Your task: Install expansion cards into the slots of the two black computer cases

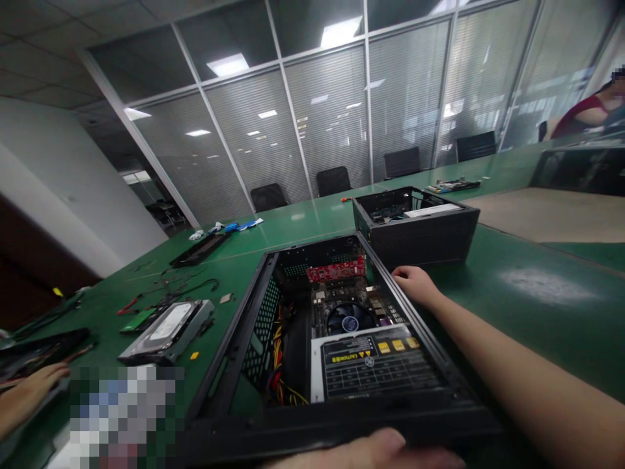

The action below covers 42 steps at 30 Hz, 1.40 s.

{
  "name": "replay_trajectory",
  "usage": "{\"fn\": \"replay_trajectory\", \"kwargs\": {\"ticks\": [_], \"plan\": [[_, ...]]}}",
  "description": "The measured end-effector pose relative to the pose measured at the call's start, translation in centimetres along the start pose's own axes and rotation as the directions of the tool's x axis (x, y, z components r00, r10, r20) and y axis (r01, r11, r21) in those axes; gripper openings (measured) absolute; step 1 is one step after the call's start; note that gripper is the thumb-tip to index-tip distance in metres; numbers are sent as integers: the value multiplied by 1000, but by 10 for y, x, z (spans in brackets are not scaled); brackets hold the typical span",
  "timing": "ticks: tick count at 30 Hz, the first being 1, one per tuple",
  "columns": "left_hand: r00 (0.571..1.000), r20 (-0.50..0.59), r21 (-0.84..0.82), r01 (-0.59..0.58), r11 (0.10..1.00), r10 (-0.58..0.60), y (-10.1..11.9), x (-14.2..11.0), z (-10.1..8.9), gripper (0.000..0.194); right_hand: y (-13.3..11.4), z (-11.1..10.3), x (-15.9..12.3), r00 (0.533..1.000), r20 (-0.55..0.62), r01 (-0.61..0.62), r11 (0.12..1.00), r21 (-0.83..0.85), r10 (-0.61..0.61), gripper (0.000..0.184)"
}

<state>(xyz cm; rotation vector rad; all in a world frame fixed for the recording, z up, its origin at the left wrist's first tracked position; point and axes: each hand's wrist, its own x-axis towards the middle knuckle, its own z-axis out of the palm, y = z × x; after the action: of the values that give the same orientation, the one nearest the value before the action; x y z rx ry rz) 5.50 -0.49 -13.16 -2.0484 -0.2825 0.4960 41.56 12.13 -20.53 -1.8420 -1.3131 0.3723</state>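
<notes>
Computer case (303, 423) lies open side up on the green bench (576, 326) in front of me, near and central, with both my hands at its frame. To keep it steady, I think I do best to press evenly from the two sides, bearing on the metal frame alone, and keep fingers clear of the CPU fan (350, 322), the red expansion card (336, 269) and the cable bundle (278, 378) along the left inside. The power supply (371, 368) sits at the near end and is probably the heaviest part, so I would expect my near hand to take more of the load. My right arm reaches forward from the near right, forearm slanting inward and left, and the right hand (415, 283) is half curled at the outer right wall, beside the second computer case (420, 241); I cannot tell whether that grip is closed on the edge. My left hand (361, 453) lies across the near panel, thumb toward the right, its fingers blurred and cut off below, so whether that grip is clamped I cannot tell either.
</notes>
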Motion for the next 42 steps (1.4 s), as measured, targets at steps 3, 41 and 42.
{"fn": "replay_trajectory", "kwargs": {"ticks": [3, 41, 42], "plan": [[994, -3, -174, 105, 979, -107, -17, 23, 23, 69, 1, 1, 1, 1000, 6, -13, 1000, 9, 13, 26], [783, 402, -768, 570, 290, -475, -148, 220, 212, 88, -4, 8, 1, 998, -11, 56, 998, -17, -56, 23], [793, 424, -780, 565, 268, -437, -140, 212, 208, 90, -3, 9, 1, 998, -13, 57, 998, -18, -57, 23]]}}
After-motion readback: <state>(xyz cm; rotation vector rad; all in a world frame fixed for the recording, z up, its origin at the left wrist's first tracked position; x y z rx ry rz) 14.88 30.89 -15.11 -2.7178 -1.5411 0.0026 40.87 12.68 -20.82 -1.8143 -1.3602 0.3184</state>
